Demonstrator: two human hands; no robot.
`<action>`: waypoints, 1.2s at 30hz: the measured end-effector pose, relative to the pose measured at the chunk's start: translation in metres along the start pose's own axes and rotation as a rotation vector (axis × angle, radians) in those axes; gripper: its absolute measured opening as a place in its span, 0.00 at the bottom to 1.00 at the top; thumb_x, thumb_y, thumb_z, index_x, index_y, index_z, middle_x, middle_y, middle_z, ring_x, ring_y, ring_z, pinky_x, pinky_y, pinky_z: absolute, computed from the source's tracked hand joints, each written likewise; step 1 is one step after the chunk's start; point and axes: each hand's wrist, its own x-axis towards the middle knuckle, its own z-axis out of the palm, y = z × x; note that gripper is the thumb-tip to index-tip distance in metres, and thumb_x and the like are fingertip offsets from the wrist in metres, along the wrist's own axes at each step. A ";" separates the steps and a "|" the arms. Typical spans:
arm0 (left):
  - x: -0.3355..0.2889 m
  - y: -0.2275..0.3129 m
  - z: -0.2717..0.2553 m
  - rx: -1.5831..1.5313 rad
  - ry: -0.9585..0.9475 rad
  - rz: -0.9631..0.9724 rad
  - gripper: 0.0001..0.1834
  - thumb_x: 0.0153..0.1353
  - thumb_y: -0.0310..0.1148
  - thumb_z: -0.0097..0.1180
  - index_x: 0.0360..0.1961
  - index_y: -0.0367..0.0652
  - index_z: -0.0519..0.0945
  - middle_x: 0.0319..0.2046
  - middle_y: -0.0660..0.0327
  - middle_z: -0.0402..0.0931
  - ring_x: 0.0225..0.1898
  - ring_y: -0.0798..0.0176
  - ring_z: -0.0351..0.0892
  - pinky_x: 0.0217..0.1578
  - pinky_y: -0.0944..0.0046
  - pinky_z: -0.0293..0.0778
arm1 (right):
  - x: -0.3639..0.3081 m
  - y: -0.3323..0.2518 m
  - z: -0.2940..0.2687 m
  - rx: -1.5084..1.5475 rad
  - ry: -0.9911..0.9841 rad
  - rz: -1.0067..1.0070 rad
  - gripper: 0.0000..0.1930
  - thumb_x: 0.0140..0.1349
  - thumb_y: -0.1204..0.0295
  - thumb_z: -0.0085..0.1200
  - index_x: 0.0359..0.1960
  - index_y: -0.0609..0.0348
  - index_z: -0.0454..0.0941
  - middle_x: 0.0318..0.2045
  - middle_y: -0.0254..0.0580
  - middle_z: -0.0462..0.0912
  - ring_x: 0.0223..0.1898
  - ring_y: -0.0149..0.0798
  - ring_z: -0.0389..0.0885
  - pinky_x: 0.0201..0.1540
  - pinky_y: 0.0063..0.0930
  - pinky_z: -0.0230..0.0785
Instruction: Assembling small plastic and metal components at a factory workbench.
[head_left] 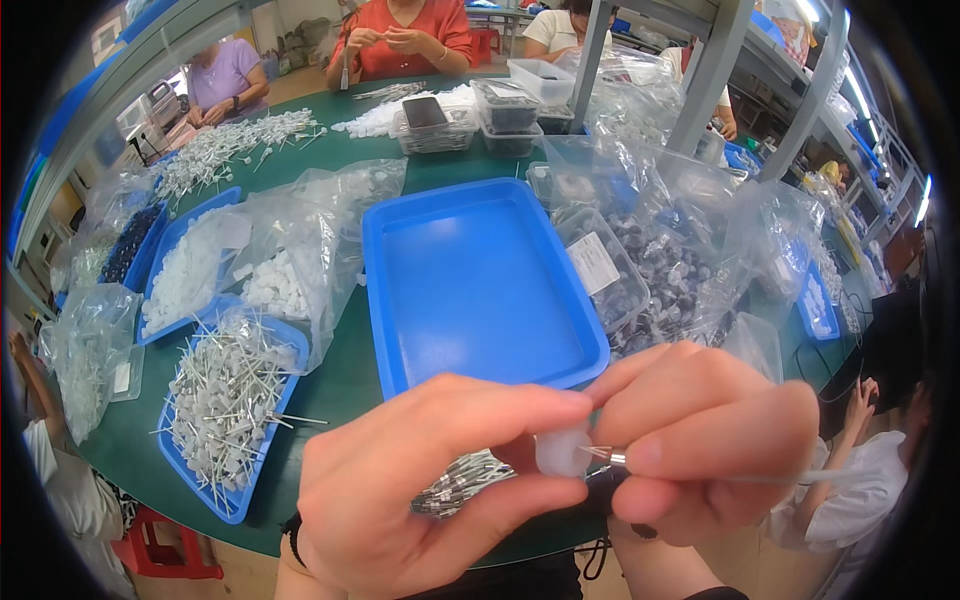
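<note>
Just below the empty blue tray (480, 285), the left hand (420, 490) pinches a small translucent white cap (562, 452) between closed fingers. The right hand (705, 440), fingers closed, grips a thin metal-tipped stick (700, 470), its tip touching the cap.

Pinched in the left grip (440, 480) is a small cap (562, 452) of frosted, translucent plastic; the right grip (700, 450) holds a thin shiny metal pin (610, 457). Beyond them lies a glossy, smooth blue plastic tray (480, 290) on the matt green worktop (340, 385), crinkled clear plastic bags (690, 270) farther right.
</note>
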 end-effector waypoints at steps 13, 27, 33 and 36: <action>0.005 -0.002 0.000 0.059 -0.049 0.090 0.18 0.41 0.23 0.64 0.34 0.25 0.74 0.29 0.50 0.77 0.31 0.60 0.76 0.33 0.69 0.69 | -0.004 0.004 0.000 0.204 -0.014 0.050 0.15 0.57 0.72 0.54 0.36 0.68 0.61 0.24 0.53 0.72 0.14 0.36 0.66 0.15 0.28 0.61; 0.003 -0.001 0.001 0.095 -0.001 0.124 0.17 0.40 0.24 0.62 0.33 0.26 0.76 0.27 0.52 0.77 0.27 0.63 0.73 0.28 0.70 0.66 | 0.004 0.005 0.004 0.129 0.022 -0.026 0.14 0.55 0.71 0.56 0.34 0.67 0.64 0.23 0.50 0.73 0.16 0.35 0.68 0.16 0.25 0.63; 0.003 0.000 -0.003 0.061 -0.080 0.085 0.21 0.43 0.32 0.65 0.34 0.26 0.74 0.28 0.51 0.76 0.28 0.63 0.74 0.30 0.70 0.67 | 0.001 0.016 0.009 0.253 0.087 -0.088 0.14 0.55 0.71 0.57 0.33 0.67 0.65 0.22 0.49 0.73 0.13 0.31 0.67 0.12 0.23 0.57; 0.004 0.000 0.005 -0.101 0.038 0.024 0.23 0.45 0.36 0.66 0.34 0.27 0.73 0.30 0.49 0.75 0.30 0.61 0.75 0.32 0.69 0.69 | 0.001 0.016 0.011 0.376 0.143 -0.036 0.15 0.54 0.70 0.59 0.31 0.66 0.64 0.20 0.49 0.72 0.13 0.31 0.68 0.13 0.21 0.59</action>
